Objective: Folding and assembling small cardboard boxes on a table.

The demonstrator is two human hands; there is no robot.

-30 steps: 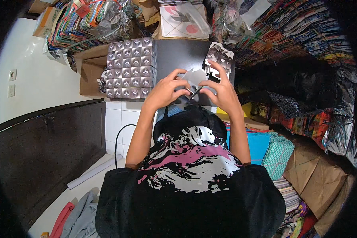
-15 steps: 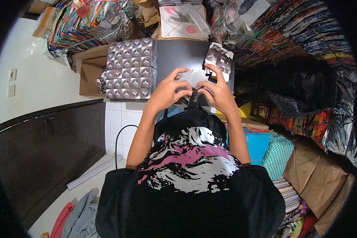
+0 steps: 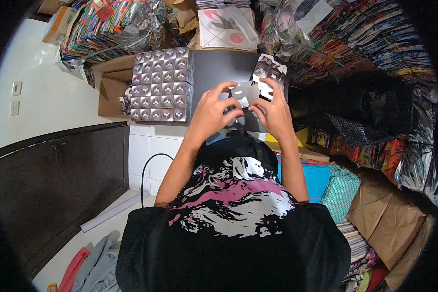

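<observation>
Between my hands is a small folding carton (image 3: 246, 92), pale on its inner side and dark on its outer side. My left hand (image 3: 212, 113) grips its left side with curled fingers. On the opposite side my right hand (image 3: 276, 115) pinches it, thumb at the near edge. The fingers cover part of the carton, so its exact shape is hard to make out. Just beyond my right hand lies a pile of flat, dark printed carton blanks (image 3: 268, 68). To the left, many silver-grey printed boxes (image 3: 161, 85) stand packed in neat rows.
A dark table (image 3: 213, 65) carries these things. An open cardboard box (image 3: 113, 97) sits beside the rows. Bundled stacks of printed sheets (image 3: 365, 41) crowd the back and right. Behind the table lies a white printed sheet (image 3: 225, 29). A black cable (image 3: 143, 177) curves down at the left.
The carton has turned and opened between my hands, showing more of its pale inside. Both hands have shifted slightly right.
</observation>
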